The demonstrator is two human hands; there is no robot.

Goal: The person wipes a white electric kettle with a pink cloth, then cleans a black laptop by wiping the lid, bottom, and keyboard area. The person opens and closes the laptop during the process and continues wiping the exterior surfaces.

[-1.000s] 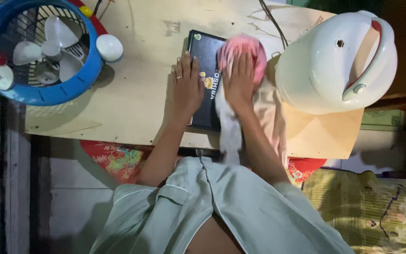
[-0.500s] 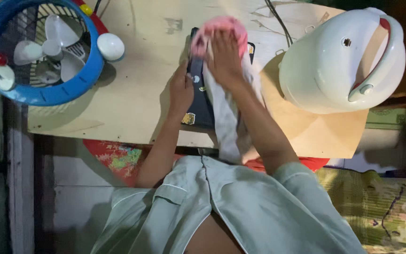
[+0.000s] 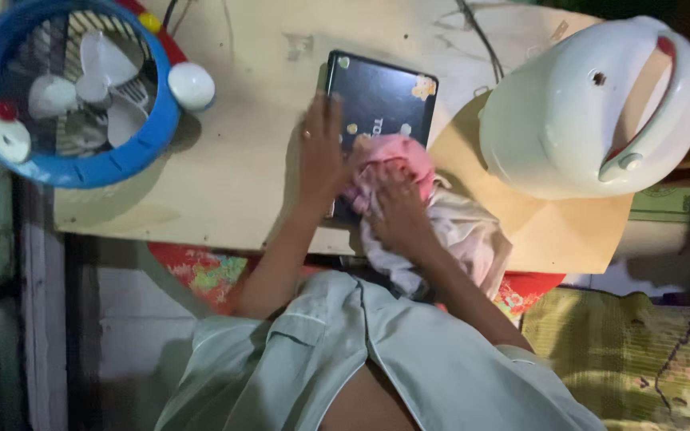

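Pale plywood tabletop (image 3: pixel 233 172) under dim light — on it lies a closed black laptop with small stickers on its lid (image 3: pixel 381 100). My left hand (image 3: pixel 323 152) rests flat on its left edge, fingers spread. My right hand (image 3: pixel 397 211) presses a bunched pink and white cloth (image 3: pixel 393 160) onto the lid's near part, fingers curled over it. Just beside stands a white domed rice cooker (image 3: pixel 576 112) — a blue round fan (image 3: pixel 69 96) sits well apart.
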